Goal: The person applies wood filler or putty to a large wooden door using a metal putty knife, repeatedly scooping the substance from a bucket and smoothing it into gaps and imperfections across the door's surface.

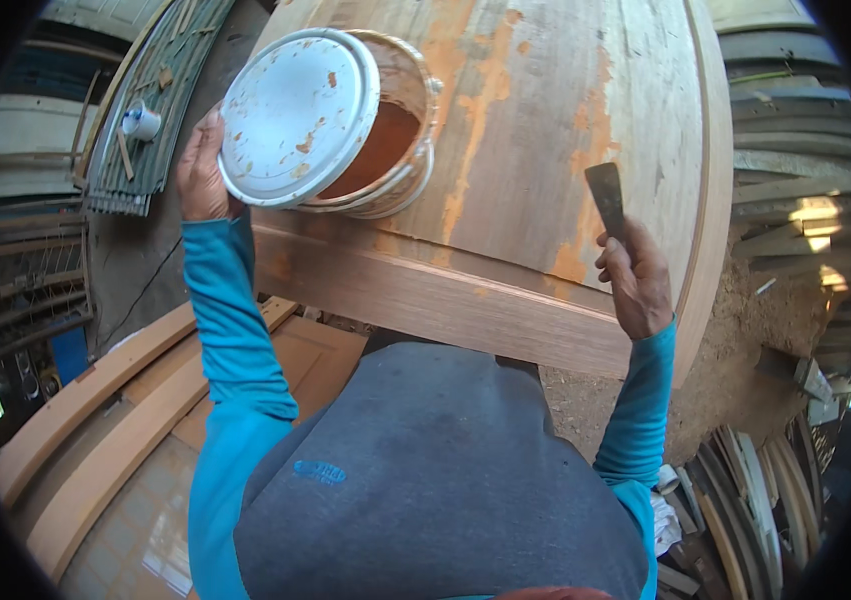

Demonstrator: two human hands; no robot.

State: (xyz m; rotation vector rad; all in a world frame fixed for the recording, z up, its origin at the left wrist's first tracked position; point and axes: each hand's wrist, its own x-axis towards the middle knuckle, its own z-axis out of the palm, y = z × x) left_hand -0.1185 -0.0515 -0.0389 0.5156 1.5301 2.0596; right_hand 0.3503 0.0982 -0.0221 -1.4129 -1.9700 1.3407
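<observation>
My left hand (205,170) grips the rim of a round white lid (290,115) spotted with orange-brown smears. The lid is tilted over the left part of a white bucket (415,165), whose open side shows reddish-brown filler (375,145) inside. Over the right part of the panel, my right hand (638,275) is closed round a putty knife (605,195), its dark flat blade pointing up and away from me. Beneath both lies a large wooden panel (535,130), streaked with orange filler along its joints. The bucket stands on its near left part.
Ridged sheets (135,160) with a small white cup (141,122) on them lie at far left. Long wooden frame pieces (125,430) are at lower left. Timber planks (795,160) are stacked along the right, with more boards (745,490) at lower right.
</observation>
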